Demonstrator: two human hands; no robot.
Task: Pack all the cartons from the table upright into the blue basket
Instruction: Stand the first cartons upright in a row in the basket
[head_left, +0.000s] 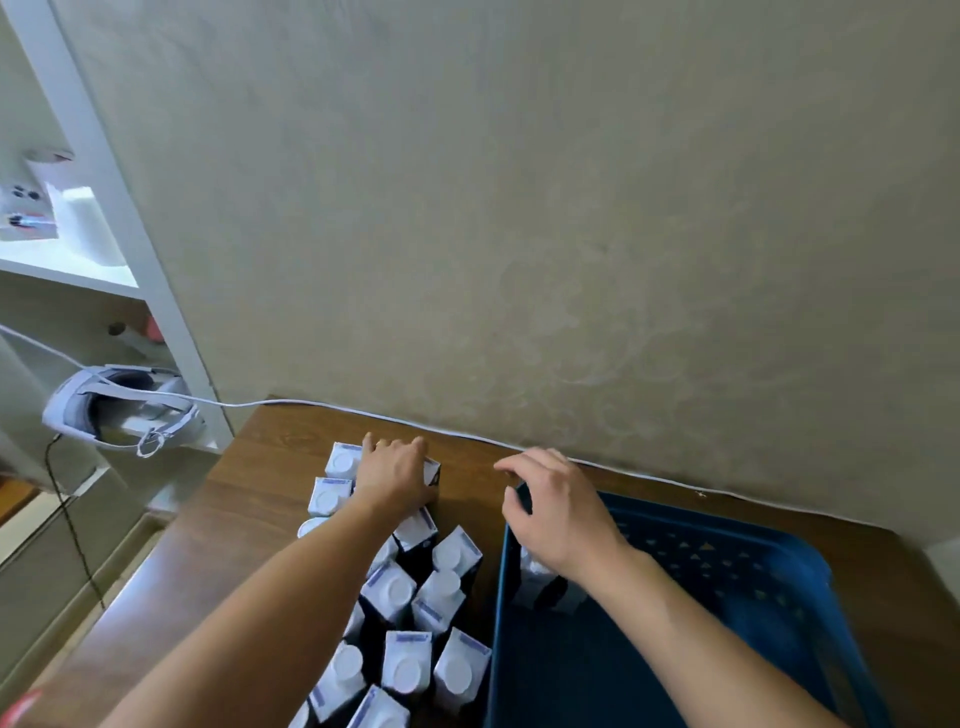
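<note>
Several white-topped dark cartons (415, 613) with round caps stand upright in a cluster on the brown wooden table (249, 499). My left hand (397, 475) reaches over the far end of the cluster and grips the top of a far carton (432, 472), mostly hidden under my palm. The blue basket (727, 582) sits to the right of the cluster. One carton (540, 584) stands upright in the basket's near-left part. My right hand (558, 512) hovers above that carton and the basket's left rim with fingers loosely curled, holding nothing.
A beige wall runs close behind the table, with a white cable (322, 402) along its foot. A white shelf unit (104, 234) stands at the left, holding a white headset (122, 405). The floor drops away left of the table edge.
</note>
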